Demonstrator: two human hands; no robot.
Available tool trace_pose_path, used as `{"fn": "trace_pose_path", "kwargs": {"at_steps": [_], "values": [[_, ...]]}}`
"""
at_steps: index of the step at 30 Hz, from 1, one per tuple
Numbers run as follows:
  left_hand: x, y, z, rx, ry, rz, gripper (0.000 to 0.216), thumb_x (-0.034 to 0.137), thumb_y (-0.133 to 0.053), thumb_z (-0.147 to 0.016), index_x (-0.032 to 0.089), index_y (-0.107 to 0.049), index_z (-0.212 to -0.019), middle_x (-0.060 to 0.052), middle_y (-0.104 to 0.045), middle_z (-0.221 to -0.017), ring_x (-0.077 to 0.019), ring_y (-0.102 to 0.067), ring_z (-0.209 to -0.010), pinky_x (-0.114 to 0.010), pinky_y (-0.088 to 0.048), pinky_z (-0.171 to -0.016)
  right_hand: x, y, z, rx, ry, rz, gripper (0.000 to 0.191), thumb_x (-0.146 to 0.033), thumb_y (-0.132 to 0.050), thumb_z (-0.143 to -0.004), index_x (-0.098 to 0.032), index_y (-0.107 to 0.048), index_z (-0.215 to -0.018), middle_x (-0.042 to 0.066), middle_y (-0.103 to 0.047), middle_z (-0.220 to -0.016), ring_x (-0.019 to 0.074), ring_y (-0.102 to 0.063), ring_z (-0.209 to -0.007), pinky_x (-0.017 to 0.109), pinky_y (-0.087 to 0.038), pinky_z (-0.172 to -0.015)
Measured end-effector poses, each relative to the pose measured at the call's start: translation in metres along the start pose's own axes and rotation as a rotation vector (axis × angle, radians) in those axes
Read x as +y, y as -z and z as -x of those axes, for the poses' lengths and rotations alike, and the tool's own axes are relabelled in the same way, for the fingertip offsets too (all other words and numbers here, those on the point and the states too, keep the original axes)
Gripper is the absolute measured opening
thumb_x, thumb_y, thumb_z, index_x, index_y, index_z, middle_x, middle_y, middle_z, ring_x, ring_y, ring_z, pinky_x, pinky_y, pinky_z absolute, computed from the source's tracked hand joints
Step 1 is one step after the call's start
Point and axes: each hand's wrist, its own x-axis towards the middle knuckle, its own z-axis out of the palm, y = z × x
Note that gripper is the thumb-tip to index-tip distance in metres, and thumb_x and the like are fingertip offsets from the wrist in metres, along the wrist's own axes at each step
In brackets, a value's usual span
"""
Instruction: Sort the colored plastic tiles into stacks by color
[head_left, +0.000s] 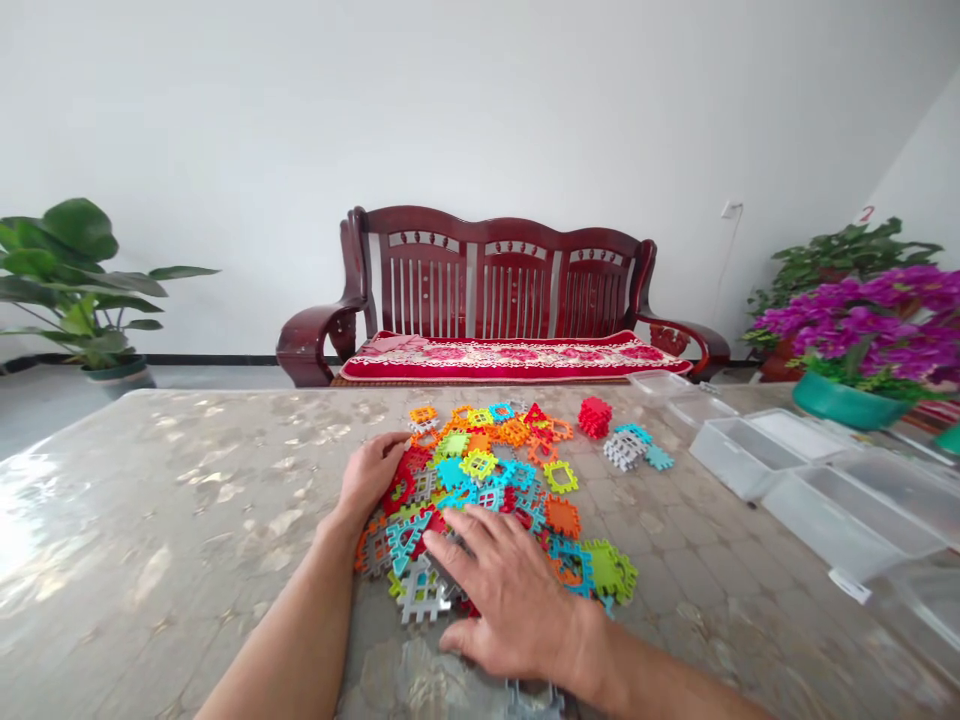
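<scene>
A spread heap of plastic interlocking tiles with toothed edges [478, 464], in red, orange, blue, lime and grey, lies on the table in front of me. My right hand [510, 590] rests palm down on the near part of the heap, its fingers stretched out and covering some tiles. At the heap's left edge is my left hand [373, 475], fingers loosely bent beside a red tile [399, 488]; nothing shows in its grasp. A grey window-shaped tile [421, 597] lies left of my right hand. Another grey tile [534, 698] is partly hidden under my right wrist.
Right of the heap stand a red tile stack [595, 418] and a grey tile stack [622, 451]. Clear plastic boxes [847, 510] line the table's right side, near purple flowers in a teal pot [847, 402]. A wooden bench [517, 280] stands behind the table [225, 490].
</scene>
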Motion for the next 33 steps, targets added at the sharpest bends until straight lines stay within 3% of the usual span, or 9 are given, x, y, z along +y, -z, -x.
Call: {"fn": "trace_pose_path", "kwargs": {"at_steps": [5,7,10,14,17,19,25,29,33], "values": [[-0.001,-0.001,0.0,-0.003,0.004,-0.019,0.036,0.035,-0.047,-0.088,0.026,-0.075,-0.11,-0.001,-0.076,-0.113,-0.0212,-0.068,-0.105,-0.029,-0.049,-0.095,0.002,-0.009,-0.007,-0.003,-0.047,0.027,0.035,-0.023,-0.062,-0.085,-0.022,-0.06,-0.119,0.009,-0.069,-0.113,0.0268,-0.061,-0.104,0.041,-0.049,-0.089],[-0.001,0.0,0.0,-0.002,0.008,-0.025,0.036,0.034,-0.048,-0.088,0.026,-0.074,-0.11,-0.001,-0.076,-0.113,-0.021,-0.068,-0.106,-0.029,-0.049,-0.094,0.011,-0.009,-0.007,0.05,-0.1,-0.048,0.027,-0.017,-0.058,-0.084,-0.024,-0.064,-0.11,0.004,-0.072,-0.103,0.0226,-0.064,-0.095,0.036,-0.05,-0.084],[0.0,0.0,-0.001,-0.006,0.011,-0.033,0.036,0.034,-0.048,-0.088,0.025,-0.074,-0.111,-0.001,-0.076,-0.113,-0.0211,-0.068,-0.105,-0.029,-0.05,-0.093,0.032,-0.003,-0.008,0.171,-0.281,-0.217,0.023,-0.019,-0.059,-0.083,-0.027,-0.069,-0.102,0.001,-0.075,-0.092,0.0186,-0.067,-0.082,0.029,-0.049,-0.074],[-0.001,0.001,-0.002,-0.001,-0.007,-0.046,0.036,0.034,-0.048,-0.087,0.025,-0.075,-0.11,-0.002,-0.076,-0.113,-0.0216,-0.068,-0.105,-0.029,-0.049,-0.093,0.068,0.017,-0.006,0.224,-0.567,-0.596,0.023,-0.033,-0.066,-0.079,-0.021,-0.073,-0.096,0.001,-0.074,-0.076,0.017,-0.064,-0.066,0.026,-0.048,-0.061],[-0.002,0.0,-0.002,-0.006,-0.007,-0.042,0.037,0.034,-0.048,-0.087,0.025,-0.075,-0.11,-0.002,-0.077,-0.111,-0.0217,-0.069,-0.103,-0.029,-0.05,-0.092,0.099,0.03,0.002,0.268,-0.64,-0.932,0.038,-0.047,-0.066,-0.077,-0.017,-0.073,-0.099,0.005,-0.076,-0.087,0.0204,-0.068,-0.075,0.03,-0.053,-0.067],[-0.003,0.0,-0.003,-0.012,-0.008,-0.039,0.037,0.034,-0.048,-0.086,0.024,-0.075,-0.11,-0.002,-0.076,-0.112,-0.0219,-0.069,-0.103,-0.029,-0.05,-0.092,0.119,0.033,0.01,0.3,-0.678,-1.01,0.043,-0.053,-0.067,-0.075,-0.017,-0.074,-0.098,0.006,-0.077,-0.093,0.0229,-0.069,-0.084,0.034,-0.054,-0.076],[-0.007,-0.001,-0.005,-0.023,0.009,-0.047,0.038,0.037,-0.048,-0.087,0.026,-0.074,-0.112,-0.002,-0.076,-0.115,-0.0223,-0.068,-0.106,-0.029,-0.05,-0.091,0.17,0.019,0.037,0.497,-0.822,-0.89,0.047,-0.055,-0.073,-0.065,-0.019,-0.075,-0.097,0.01,-0.077,-0.102,0.029,-0.07,-0.1,0.045,-0.051,-0.094],[-0.008,-0.001,-0.006,-0.022,0.002,-0.066,0.039,0.036,-0.047,-0.087,0.025,-0.074,-0.111,-0.003,-0.075,-0.116,-0.0233,-0.068,-0.106,-0.03,-0.049,-0.093,0.19,0.015,0.049,0.486,-0.829,-0.781,0.044,-0.051,-0.071,-0.067,-0.019,-0.074,-0.098,0.011,-0.077,-0.103,0.0289,-0.07,-0.098,0.045,-0.053,-0.091],[-0.007,0.0,-0.005,-0.014,0.002,-0.066,0.038,0.036,-0.047,-0.087,0.025,-0.074,-0.111,-0.003,-0.076,-0.114,-0.023,-0.068,-0.105,-0.031,-0.049,-0.093,0.184,0.023,0.047,0.446,-0.754,-0.654,0.041,-0.044,-0.07,-0.069,-0.02,-0.074,-0.102,0.01,-0.075,-0.109,0.029,-0.069,-0.103,0.045,-0.052,-0.092]]}}
